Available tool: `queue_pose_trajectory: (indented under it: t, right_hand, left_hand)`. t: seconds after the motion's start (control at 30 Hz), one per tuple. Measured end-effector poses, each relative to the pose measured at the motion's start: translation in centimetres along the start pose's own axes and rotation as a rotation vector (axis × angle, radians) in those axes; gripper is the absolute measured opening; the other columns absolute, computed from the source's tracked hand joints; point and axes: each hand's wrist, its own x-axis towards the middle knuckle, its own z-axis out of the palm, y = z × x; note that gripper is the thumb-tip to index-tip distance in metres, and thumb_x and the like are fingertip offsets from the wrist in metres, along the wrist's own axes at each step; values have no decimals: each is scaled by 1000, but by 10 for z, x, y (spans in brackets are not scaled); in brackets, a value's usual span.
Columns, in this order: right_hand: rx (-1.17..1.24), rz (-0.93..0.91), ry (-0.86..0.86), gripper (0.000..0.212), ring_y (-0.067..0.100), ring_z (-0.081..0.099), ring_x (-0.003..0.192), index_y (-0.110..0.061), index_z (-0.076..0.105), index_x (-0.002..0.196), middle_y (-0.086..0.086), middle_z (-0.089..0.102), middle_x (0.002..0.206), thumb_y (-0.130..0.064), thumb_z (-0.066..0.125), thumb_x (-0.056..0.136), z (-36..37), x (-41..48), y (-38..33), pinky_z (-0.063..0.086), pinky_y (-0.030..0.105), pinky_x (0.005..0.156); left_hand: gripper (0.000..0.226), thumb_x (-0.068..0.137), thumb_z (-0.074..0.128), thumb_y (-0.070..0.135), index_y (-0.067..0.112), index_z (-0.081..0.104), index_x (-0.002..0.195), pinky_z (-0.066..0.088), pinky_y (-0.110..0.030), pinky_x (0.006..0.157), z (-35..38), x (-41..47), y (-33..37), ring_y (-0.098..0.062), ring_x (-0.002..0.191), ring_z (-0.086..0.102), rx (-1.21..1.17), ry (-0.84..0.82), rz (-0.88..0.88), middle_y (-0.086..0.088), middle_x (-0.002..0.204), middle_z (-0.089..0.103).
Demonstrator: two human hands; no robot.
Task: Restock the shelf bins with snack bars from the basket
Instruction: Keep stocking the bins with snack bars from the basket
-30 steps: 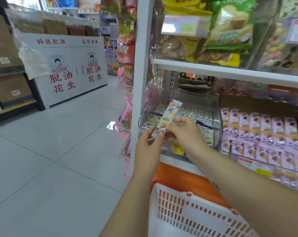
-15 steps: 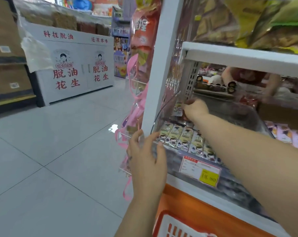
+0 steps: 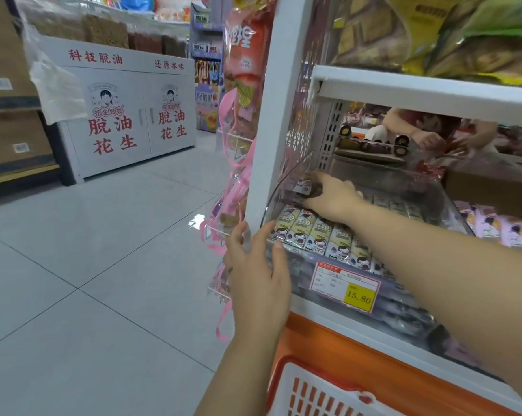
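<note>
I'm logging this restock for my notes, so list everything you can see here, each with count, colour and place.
clear bin: one, transparent, middle shelf
snack bars: a full front row, cream wrappers, in the clear bin
held bar: one, white wrapper, rear of the bin
price tag: one, white and yellow, bin front
purple packs: several, purple-pink, next bin along
basket: one, white with red rim, bottom edge
cabinet: one, white with red characters, across the aisle
left grip: one, bare, fingers against the bin's front corner
right grip: one, bare, holding the held bar inside the bin
</note>
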Motion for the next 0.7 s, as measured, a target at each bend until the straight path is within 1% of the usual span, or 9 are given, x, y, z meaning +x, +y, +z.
queue_pose_trajectory:
  t: [0.07,0.17,0.23,0.3,0.4,0.47,0.53,0.6,0.7]
  right_hand:
    - [-3,-62,63,62,31,29,135,-28,30,146,10,47,140,-35,56,91,-8,-22,-4,27,39,105]
    - [23,-237,205,44,26,39,127,-26,49,135,0,56,133,-28,55,91,-18,-67,-9,29,39,104]
    - [62,-393,279,30,22,48,116,-25,61,120,-4,62,122,-24,56,90,-18,-106,-5,36,39,100]
    - [153,-526,264,21,16,55,100,-22,67,107,-5,66,106,-18,58,89,-14,-146,4,44,35,89]
    - [220,-594,75,15,10,59,77,-23,70,96,-10,67,89,-15,61,86,11,-198,31,47,26,72]
    - [200,-582,-88,14,4,55,69,-21,71,92,-15,64,80,-14,62,85,36,-223,54,44,22,68]
    - [189,-548,-259,16,3,55,71,-19,72,92,-17,64,75,-10,62,84,68,-245,78,41,18,66]
    - [193,-453,-403,17,2,56,74,-18,72,97,-10,70,88,-11,60,87,101,-262,102,43,16,69]
    - [201,-290,-574,19,-7,52,76,-18,68,108,-6,67,106,-17,55,94,145,-280,133,37,3,69]
  left_hand:
    - [34,98,43,32,40,49,131,18,-24,104,-6,-3,6,-8,139,14,18,-10,12,13,150,19]
    - [32,97,46,23,34,54,126,22,-21,105,-18,-12,12,-5,134,24,28,-5,109,9,144,30]
    - [31,94,45,20,27,60,120,27,-19,104,-27,-19,14,-3,124,34,52,3,199,5,133,40]
    - [35,88,42,23,20,65,115,33,-20,101,-37,-28,13,-8,116,44,107,-47,278,2,123,49]
    - [37,84,40,23,17,67,109,44,-41,96,-52,-58,-3,-18,105,56,276,-235,396,0,111,59]
    - [37,83,38,26,18,68,105,47,-42,92,-62,-87,-26,-18,100,58,367,-354,418,1,108,62]
    - [36,84,39,25,19,69,102,48,-41,89,-72,-116,-53,-19,97,59,459,-465,405,2,107,63]
    - [25,87,49,16,18,69,102,47,-41,88,-77,-139,-78,-22,97,60,532,-537,361,2,109,62]
    - [27,88,57,5,17,68,109,46,-39,91,-78,-160,-101,-24,106,56,534,-591,249,-1,118,57]
